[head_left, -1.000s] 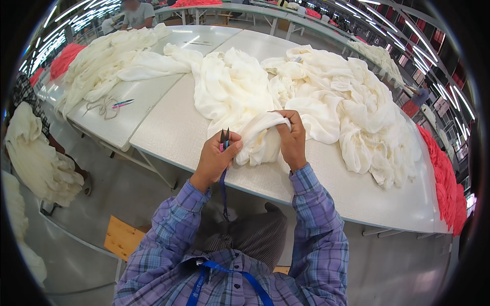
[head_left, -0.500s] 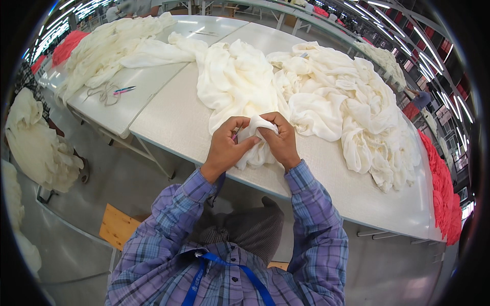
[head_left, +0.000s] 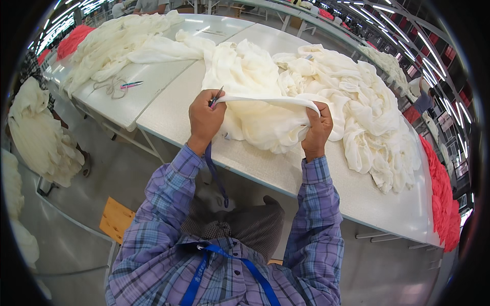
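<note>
A cream-white garment or cloth (head_left: 268, 125) stretches between my two hands above the front of the table, its folded edge pulled nearly straight. My left hand (head_left: 205, 116) is closed on the left end of that edge. Also in this hand are small thread snips (head_left: 217, 97), dark blade tip pointing up, with a bit of pink showing at the grip. A dark blue strap (head_left: 214, 171) dangles below my left wrist. My right hand (head_left: 317, 131) pinches the right end of the edge, thumb toward the left. The lower part of the cloth drapes onto the table.
A large heap of cream cloth (head_left: 357, 107) covers the table's right side; another cream heap (head_left: 122, 43) lies far left. Pens and a cord (head_left: 109, 87) rest on the left table (head_left: 115, 109). Red cloth (head_left: 440, 199) hangs at the right end. Other people stand farther off.
My hands, close together over bunched cloth before, have moved apart, the left going left and the right going right. The cloth edge is now drawn out between them, and the snips' tip shows.
</note>
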